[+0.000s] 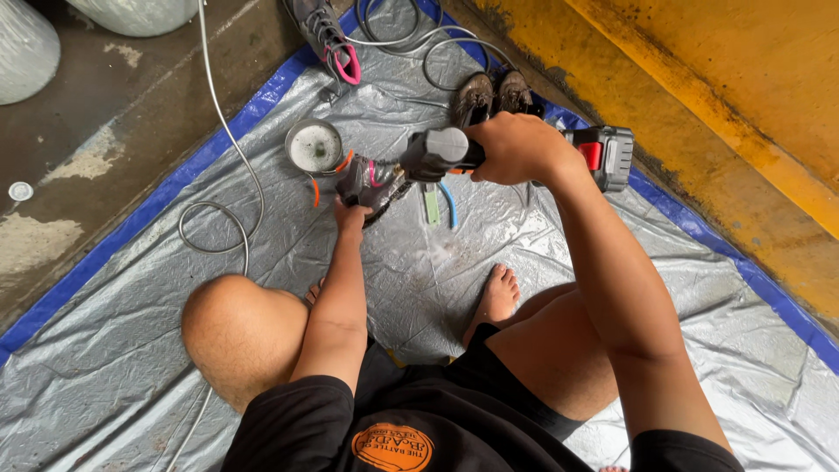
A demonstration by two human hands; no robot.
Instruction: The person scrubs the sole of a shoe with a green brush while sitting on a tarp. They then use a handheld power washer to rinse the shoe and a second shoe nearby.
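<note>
The person sits barefoot on a silver tarp edged in blue and works a grey shoe with a cordless power tool. The left hand is closed on the near end of the shoe, pinning it to the tarp just in front of the knees; the right hand is wrapped tight round the tool's grip, its grey head touching the shoe's upper. To do this step well, the left hand likely needs to keep the shoe from twisting while the tool's head meets it squarely and with light pressure; the fingers should stay clear of the spinning end. A small round tub, pale inside, stands just beside the shoe on its far side. A red-and-black battery pack sits at the tool's rear. Further off lie a pair of brown shoes and a grey shoe with pink trim, with a thin grey hose looping across the tarp. A round orange print marks the black shirt.
</note>
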